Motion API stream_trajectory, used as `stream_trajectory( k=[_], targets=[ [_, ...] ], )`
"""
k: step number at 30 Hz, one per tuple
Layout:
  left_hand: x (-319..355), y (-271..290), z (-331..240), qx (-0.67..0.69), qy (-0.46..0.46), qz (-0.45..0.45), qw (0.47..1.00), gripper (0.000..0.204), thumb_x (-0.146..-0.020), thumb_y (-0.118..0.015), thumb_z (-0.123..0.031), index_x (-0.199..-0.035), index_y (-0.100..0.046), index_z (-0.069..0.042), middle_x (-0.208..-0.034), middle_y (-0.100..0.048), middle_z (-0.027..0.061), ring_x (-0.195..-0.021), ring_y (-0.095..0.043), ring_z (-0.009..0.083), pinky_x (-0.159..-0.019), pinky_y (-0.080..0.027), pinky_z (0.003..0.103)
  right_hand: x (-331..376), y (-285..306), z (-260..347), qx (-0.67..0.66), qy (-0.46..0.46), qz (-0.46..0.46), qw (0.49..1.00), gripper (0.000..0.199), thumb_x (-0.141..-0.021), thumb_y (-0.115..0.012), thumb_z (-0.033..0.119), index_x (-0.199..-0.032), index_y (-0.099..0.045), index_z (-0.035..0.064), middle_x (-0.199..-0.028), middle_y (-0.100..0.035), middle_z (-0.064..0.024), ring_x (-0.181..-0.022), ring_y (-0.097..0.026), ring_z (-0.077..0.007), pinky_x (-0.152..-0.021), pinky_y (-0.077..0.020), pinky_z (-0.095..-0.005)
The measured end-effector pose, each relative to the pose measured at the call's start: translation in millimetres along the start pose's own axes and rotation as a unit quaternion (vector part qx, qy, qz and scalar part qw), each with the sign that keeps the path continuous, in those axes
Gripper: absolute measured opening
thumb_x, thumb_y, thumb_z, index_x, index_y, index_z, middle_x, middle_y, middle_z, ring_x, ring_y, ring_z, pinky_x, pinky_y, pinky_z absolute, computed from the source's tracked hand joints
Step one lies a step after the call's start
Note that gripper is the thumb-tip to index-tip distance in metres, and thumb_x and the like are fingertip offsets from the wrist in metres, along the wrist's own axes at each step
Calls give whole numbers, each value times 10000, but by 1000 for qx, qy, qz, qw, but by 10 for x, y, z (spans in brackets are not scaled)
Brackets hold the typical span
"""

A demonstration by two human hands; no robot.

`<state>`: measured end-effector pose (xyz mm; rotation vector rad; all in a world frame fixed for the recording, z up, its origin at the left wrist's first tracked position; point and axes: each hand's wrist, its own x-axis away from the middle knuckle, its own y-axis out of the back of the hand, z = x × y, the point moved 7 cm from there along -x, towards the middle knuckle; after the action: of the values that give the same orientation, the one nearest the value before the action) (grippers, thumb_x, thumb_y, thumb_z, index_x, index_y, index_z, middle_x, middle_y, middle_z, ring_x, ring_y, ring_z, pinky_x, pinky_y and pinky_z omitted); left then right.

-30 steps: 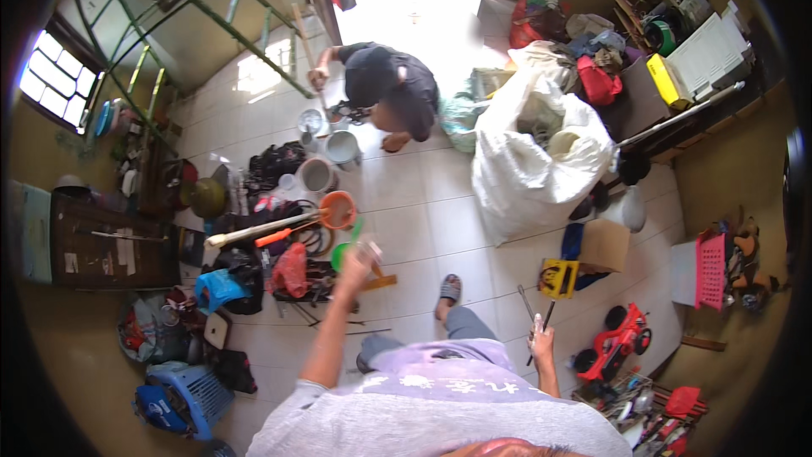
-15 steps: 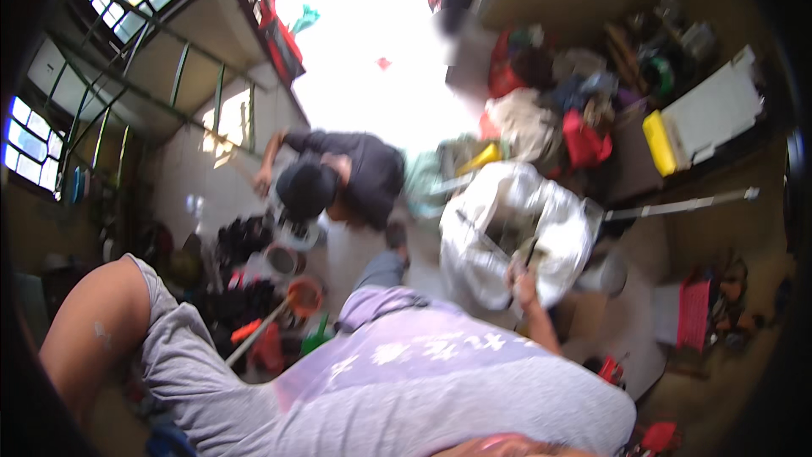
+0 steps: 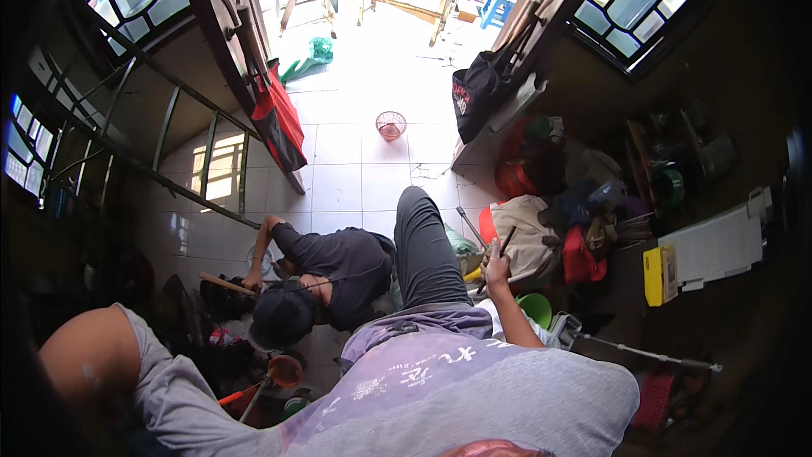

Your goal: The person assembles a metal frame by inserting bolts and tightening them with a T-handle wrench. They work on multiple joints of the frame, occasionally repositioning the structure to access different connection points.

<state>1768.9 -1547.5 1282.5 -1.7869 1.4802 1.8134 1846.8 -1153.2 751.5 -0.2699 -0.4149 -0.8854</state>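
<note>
The right hand (image 3: 497,261) grips a thin dark stick (image 3: 506,241), fingers wrapped tight; steady it. The left hand stays unseen, at eight o'clock.

One right hand (image 3: 496,259) shows, closed on one thin dark stick (image 3: 502,245); just below it sits one green bowl (image 3: 536,308), and to its right one red bag (image 3: 578,256) and one yellow box (image 3: 655,275). Well left of the hand, one other person (image 3: 326,275) crouches with one orange bowl (image 3: 285,370) lower still. Far above the hand stands one pink basket (image 3: 390,125).
</note>
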Motion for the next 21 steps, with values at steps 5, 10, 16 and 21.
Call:
stream_trajectory(
  k=[5, 10, 16, 21],
  targets=[
    [670, 660, 1580, 37, 31, -33, 998, 357, -991, -552, -243, -1284, -539, -41, -1084, -647, 94, -976, -641, 196, -862, -522, 349, -1643, -323, -88, 298, 31, 43, 953, 523, -1019, -520, 481, -633, -470, 130, -515, -378, 43, -438, -394, -103, -430, -304, -330],
    [1124, 1241, 3928, 21, 56, -33, 998, 348, -997, -540, -235, -1281, -534, -34, -1076, -647, 97, -977, -641, 199, -869, -519, 350, -3512, -806, -538, 516, -72, 93, 848, 515, -1013, -531, 460, -658, -532, 86, -546, -488, -13, -490, -469, -138, -472, -372, -357],
    [1152, 2469, 5821, 8, 114, -54, 992, 337, -1004, -527, -225, -1276, -527, -25, -1065, -646, 101, -979, -640, 203, -876, -516, 352, -4799, -2370, 560, 362, -115, 236, 895, 517, -1020, -517, 491, -626, -402, 177, -530, -335, 71, -426, -313, -62, -412, -234, -285],
    [1246, 3373, 7018, -37, 146, -124, 981, 329, -1010, -516, -217, -1272, -522, -18, -1057, -645, 103, -980, -640, 206, -883, -514, 353, -5407, -3081, 946, 193, -268, 157, 931, 504, -1013, -542, 450, -618, -369, 189, -519, -318, 85, -389, -305, -57, -365, -199, -251]
  ],
)
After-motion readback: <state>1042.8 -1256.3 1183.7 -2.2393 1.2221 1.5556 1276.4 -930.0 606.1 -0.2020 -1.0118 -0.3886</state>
